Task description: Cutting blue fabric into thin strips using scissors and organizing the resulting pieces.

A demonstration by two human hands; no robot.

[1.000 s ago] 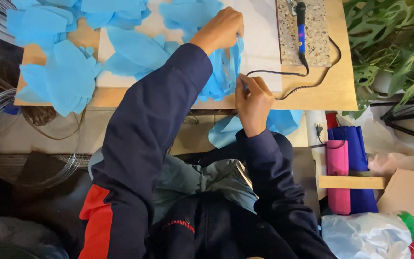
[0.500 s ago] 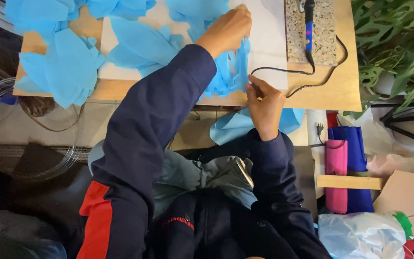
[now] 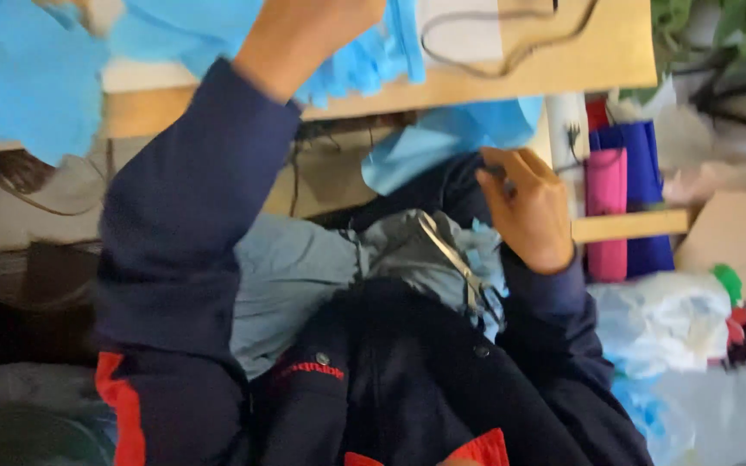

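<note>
wooden table (image 3: 511, 73), left hand (image 3: 304, 30) on blue fabric (image 3: 364, 60), right hand (image 3: 524, 207) grip unclear

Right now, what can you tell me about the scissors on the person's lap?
The scissors look like shiny grey metal with long, thin blades. They lie slanted on the grey cloth in the lap, among small blue scraps. The blades look closed, though the picture is blurry. The handle end is hard to make out. The right hand is just beside them, not clearly touching.

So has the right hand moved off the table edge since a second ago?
Yes. The right hand has dropped below the wooden table edge, towards the lap and the scissors.
</note>
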